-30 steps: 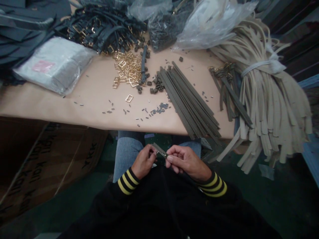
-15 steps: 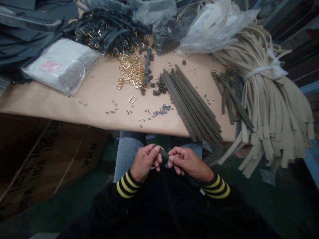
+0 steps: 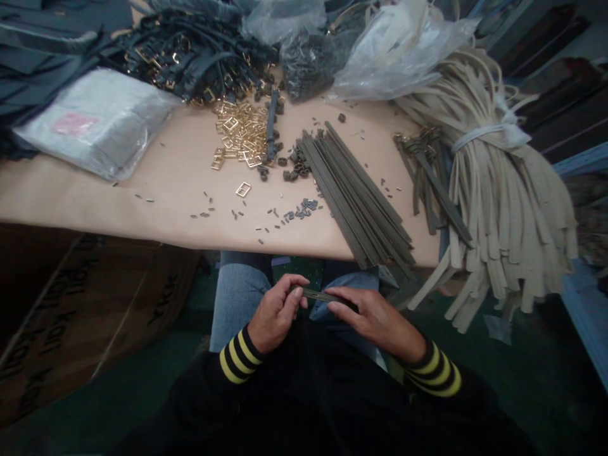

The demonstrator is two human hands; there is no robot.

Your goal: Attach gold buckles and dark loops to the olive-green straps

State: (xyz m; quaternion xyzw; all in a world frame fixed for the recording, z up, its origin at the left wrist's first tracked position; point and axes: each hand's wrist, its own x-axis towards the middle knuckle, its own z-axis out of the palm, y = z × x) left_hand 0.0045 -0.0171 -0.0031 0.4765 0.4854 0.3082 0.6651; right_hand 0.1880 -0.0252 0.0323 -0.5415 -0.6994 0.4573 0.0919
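Over my lap, both hands hold one thin olive-grey strap. My left hand pinches its left end between thumb and fingers. My right hand lies along the strap with fingers closed on it, and the rest of the strap is hidden under that hand. Above the hands, on the tan table, lies a stack of like olive straps, a heap of gold buckles and one loose gold buckle.
Small dark loops are scattered near the table's front edge. A wrapped grey packet sits at the left, black buckled straps at the back, a tied bundle of beige straps at the right. Cardboard boxes stand under the table.
My right hand has slid rightward and lower along the strap, which now lies flatter and nearly level. My left hand keeps its pinch on the left end.
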